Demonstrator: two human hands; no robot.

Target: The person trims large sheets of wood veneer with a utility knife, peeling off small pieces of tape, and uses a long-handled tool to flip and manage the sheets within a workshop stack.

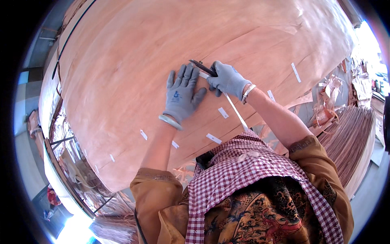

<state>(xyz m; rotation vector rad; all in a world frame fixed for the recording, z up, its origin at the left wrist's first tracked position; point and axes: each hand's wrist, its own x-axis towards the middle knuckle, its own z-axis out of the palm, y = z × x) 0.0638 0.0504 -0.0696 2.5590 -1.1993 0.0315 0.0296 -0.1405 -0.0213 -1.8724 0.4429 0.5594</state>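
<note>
My left hand [179, 95], in a grey work glove, lies flat on a large pinkish-brown wood veneer sheet [134, 73], fingers stretched out and thumb apart. Just to its right, my gloved right hand [229, 79] is closed around a slim black knife-like tool [202, 66], whose tip points up and left over the sheet. Its exact kind is hard to make out. A narrow white tape strip [236, 110] runs from beside the left fingertips, under my right hand, down to my checked apron [248, 158]. Short white tape pieces [223, 112] are stuck on the veneer.
A stack of veneer sheets [345, 142] stands at the right, with torn veneer scraps [327, 101] beside it. A metal frame [65, 175] runs along the left edge. A dark cord [69, 40] crosses the sheet's far left.
</note>
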